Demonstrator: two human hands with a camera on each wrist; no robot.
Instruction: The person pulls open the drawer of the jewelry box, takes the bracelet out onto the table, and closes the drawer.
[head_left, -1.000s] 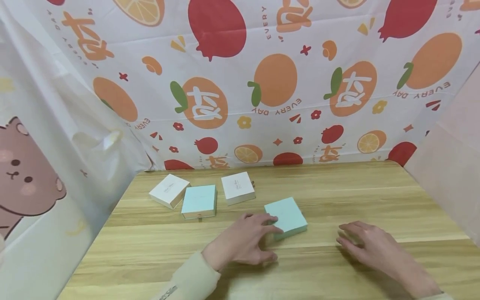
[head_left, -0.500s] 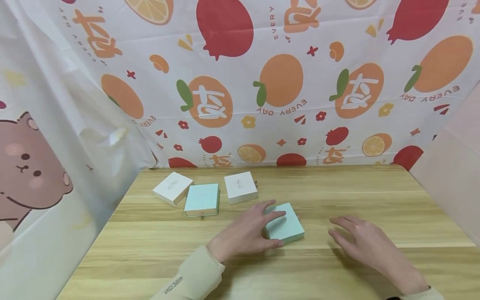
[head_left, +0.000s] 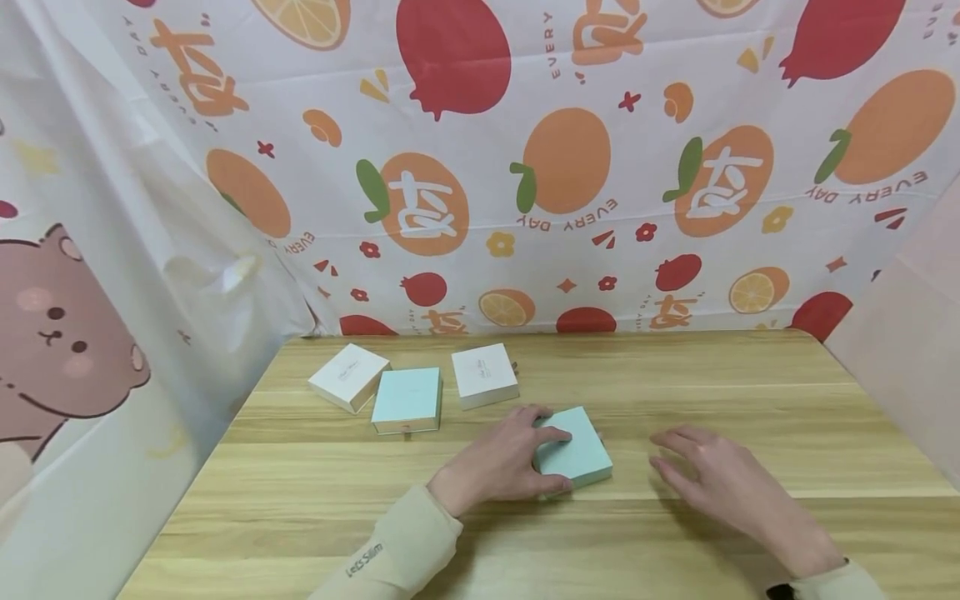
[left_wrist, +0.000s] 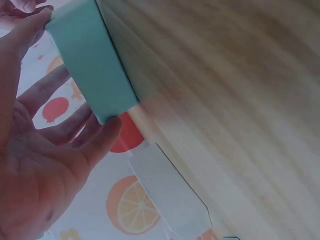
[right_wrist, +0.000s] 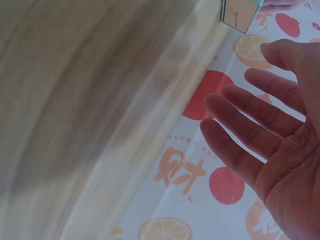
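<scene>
A mint-green square gift box [head_left: 585, 454] lies flat on the wooden table in the head view. My left hand [head_left: 506, 460] grips it from the left, with the thumb at its near edge and fingers over its top and far side. In the left wrist view, the thumb and the outer finger reach opposite ends of the box [left_wrist: 92, 62]. To the right of the box, my right hand [head_left: 716, 482] hovers apart from it, holding nothing. Its fingers are spread and relaxed in the right wrist view, where the drawer side of the box [right_wrist: 240, 14] shows at the top.
Further back on the left are a white box [head_left: 349, 377], a second mint box [head_left: 407, 398] with a small pull tab, and another white box [head_left: 484, 375]. A fruit-print cloth [head_left: 562, 250] hangs behind the table's back edge.
My left hand has moved further over the mint box and taken hold of it, thumb now against its near edge. The box has shifted slightly nearer. My right hand has drifted a little left.
</scene>
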